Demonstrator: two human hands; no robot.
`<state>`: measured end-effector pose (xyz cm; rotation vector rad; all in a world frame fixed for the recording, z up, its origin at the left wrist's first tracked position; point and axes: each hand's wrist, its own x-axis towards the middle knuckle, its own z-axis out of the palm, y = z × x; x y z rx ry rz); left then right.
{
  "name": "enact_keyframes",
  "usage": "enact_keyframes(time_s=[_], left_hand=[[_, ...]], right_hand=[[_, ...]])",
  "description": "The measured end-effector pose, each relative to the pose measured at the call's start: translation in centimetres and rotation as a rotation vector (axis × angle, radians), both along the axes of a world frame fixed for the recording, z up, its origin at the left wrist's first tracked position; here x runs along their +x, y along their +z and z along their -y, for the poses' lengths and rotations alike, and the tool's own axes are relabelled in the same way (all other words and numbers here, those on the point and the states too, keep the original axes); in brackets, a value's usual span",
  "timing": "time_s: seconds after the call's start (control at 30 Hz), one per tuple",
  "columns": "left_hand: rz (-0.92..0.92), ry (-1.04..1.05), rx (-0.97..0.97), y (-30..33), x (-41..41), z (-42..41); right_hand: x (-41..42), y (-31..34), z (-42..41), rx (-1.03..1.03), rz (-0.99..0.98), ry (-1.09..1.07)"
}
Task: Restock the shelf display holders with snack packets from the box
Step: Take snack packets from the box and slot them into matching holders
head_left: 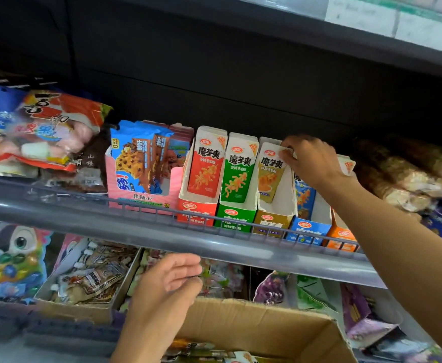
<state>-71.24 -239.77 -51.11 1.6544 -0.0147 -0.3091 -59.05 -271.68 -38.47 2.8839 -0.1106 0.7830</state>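
Several upright display holders stand in a row on the shelf: red (196,208), green (234,214), yellow-brown (273,218), blue (307,227) and orange (341,235). My right hand (311,159) reaches over the row and pinches the top corner of a yellow-brown snack packet (268,174) standing in its holder. My left hand (170,284) hovers with relaxed fingers, holding nothing, above the cardboard box (267,326), which has snack packets (201,353) at its bottom.
A grey shelf rail (136,229) with a wire guard runs across the front. Cookie packs (146,163) in a pink tray and bagged snacks (47,132) lie left of the holders. Wrapped rolls (403,174) lie at the right. The lower shelf holds more packets.
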Motion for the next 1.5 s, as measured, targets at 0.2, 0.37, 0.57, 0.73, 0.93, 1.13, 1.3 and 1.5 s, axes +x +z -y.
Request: enact_keyframes(time_s=[0.2,0.37,0.57,0.73,0.93,1.13,1.3,1.5], left_hand=[[-0.014,-0.018,0.026,0.3,0.0,0.2],[-0.013,-0.039,0.092,0.6,-0.6,0.3],[0.035,-0.089,0.18,0.3,-1.6,0.7],[0.032,-0.092,0.179,-0.2,-1.7,0.6],[0.111,-0.117,0.234,-0.9,-1.2,0.0],[0.318,-0.276,0.59,-2.3,-2.1,-0.5],[0.444,-0.422,0.794,-3.6,-3.0,-1.5],[0.464,-0.355,0.768,-4.3,-2.9,-2.4]], right_hand=[[0.6,0.0,0.1,-0.082,0.072,-0.024],[0.0,-0.3,0.0,-0.132,0.113,-0.022],[-1.0,-1.0,0.0,-0.125,0.076,-0.066],[-1.1,-1.3,-0.1,-0.044,0.07,-0.056],[-2.3,-1.7,-0.2,-0.085,0.067,0.002],[-10.2,-5.4,-5.0,0.098,0.137,0.487],[-18.5,-15.4,-9.9,-0.012,-0.542,0.627],[-18.8,-23.8,-13.3,-0.164,-0.83,0.391]])
